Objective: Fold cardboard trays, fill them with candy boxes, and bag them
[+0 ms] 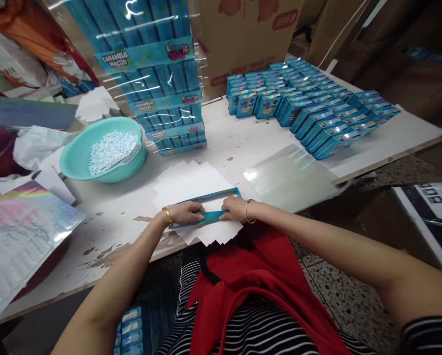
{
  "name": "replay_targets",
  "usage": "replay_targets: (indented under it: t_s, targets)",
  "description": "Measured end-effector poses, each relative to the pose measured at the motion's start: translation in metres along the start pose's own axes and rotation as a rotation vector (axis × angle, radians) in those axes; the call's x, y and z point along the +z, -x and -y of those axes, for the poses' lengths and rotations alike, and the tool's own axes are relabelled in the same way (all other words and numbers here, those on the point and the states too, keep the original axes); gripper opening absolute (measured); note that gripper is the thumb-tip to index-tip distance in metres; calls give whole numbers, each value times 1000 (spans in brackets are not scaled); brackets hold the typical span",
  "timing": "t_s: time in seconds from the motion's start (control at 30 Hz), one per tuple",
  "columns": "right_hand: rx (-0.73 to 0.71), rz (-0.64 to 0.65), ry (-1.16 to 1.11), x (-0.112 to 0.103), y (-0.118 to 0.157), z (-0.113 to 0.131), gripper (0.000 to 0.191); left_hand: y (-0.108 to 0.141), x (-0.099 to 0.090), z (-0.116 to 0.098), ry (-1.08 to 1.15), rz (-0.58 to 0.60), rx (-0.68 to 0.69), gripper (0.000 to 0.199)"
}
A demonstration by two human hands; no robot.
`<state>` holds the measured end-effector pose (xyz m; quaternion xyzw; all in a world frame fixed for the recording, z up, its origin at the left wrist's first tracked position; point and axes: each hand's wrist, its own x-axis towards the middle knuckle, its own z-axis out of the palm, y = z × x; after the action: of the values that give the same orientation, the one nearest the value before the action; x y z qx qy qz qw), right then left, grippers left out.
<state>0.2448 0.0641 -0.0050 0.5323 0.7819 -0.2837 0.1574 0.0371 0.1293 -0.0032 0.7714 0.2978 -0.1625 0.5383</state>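
A shallow blue cardboard tray point(215, 216) with a white inside lies in front of me on a spread of white card sheets point(186, 177). My left hand point(187, 213) grips its near wall toward the left, thumb inside and fingers curled over the edge. At the right end, my right hand point(234, 209) pinches the same near wall. The tray's far wall stands up, and its left end is partly hidden behind my left hand. Several white sheets stick out under the tray toward the table's front edge.
Shrink-wrapped blue candy displays point(169, 98) rise in a tall stack behind. Left of it sits a turquoise basin point(73, 160) of small white pieces. Rows of small blue boxes point(317, 113) stand back right, near clear plastic sheets point(290, 180). A shiny printed bag point(28, 231) lies left.
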Motion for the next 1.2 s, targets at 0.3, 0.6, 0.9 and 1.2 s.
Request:
replay_targets:
  t_s: [0.3, 0.6, 0.9, 1.2]
  targets:
    - [-168, -31, 133, 4, -3, -1, 27, 20, 55, -1, -377, -517, 27, 16]
    - [-323, -436, 458, -16, 18, -11, 30, 48, -1, 7, -631, -651, -52, 39]
    - [-310, -650, 202, 70, 47, 35, 30, 36, 66, -8, -380, -665, -63, 35]
    - [-371, -784, 9, 79, 53, -7, 24, 39, 55, -13, -932, -372, 457, 29]
